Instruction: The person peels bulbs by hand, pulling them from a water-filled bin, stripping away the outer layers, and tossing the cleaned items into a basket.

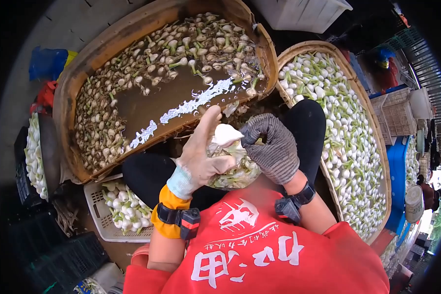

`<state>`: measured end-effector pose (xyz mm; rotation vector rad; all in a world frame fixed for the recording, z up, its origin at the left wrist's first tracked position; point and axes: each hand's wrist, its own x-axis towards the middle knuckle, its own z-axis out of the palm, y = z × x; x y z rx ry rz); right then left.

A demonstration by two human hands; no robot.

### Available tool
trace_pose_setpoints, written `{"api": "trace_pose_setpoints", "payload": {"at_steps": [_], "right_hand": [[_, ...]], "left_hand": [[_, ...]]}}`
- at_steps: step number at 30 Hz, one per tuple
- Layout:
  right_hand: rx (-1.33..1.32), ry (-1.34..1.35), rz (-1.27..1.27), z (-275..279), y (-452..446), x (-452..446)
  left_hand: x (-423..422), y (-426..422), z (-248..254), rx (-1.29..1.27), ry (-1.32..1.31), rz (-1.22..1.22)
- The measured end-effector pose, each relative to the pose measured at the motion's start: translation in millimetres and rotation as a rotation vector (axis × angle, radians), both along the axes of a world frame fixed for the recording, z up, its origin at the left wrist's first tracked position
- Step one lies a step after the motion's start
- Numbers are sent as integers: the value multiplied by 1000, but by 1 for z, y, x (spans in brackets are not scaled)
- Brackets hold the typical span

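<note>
Between my two gloved hands is a peeled white garlic bulb [226, 135], its tapered end toward the right hand. My right hand [273, 147], in a grey ribbed glove, has its thumb and forefinger closed at that end. On the other side, my left hand [201, 156], in a pale glove, spreads its forefinger and thumb apart around the bulb; its other fingers are hidden. Under the hands lies a heap of loose garlic skins [240, 171] between my knees.
A large tub [66, 105] of water with unpeeled garlic stands ahead. At the right, a long basket [350, 68] is full of cleaned white bulbs. A white plastic crate [99, 215] with garlic sits left, near a dark basin [51, 147]. Another white crate [299, 12] stands beyond.
</note>
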<state>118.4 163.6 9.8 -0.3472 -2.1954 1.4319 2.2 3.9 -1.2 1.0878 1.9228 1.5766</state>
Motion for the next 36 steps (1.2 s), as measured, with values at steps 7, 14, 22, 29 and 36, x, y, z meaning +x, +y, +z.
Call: {"api": "trace_pose_setpoints", "payload": {"at_steps": [7,14,22,29,36], "right_hand": [[-31,-51,45,-15,-13,-31],[-100,-306,48,-52,18,-16],[-149,-389,84,-85,18,-32],[-153,-307,105,-93,27,-68],[-209,-348,30,-99,32,-59]], "left_hand": [[-33,-64,-3,-3,-217,561],[24,-482,-55,-1231,286,1396],[21,-541,-79,-363,-372,1790],[-130,-384,-9,-17,-448,1463],[-254,26,-50,-686,-434,84]]}}
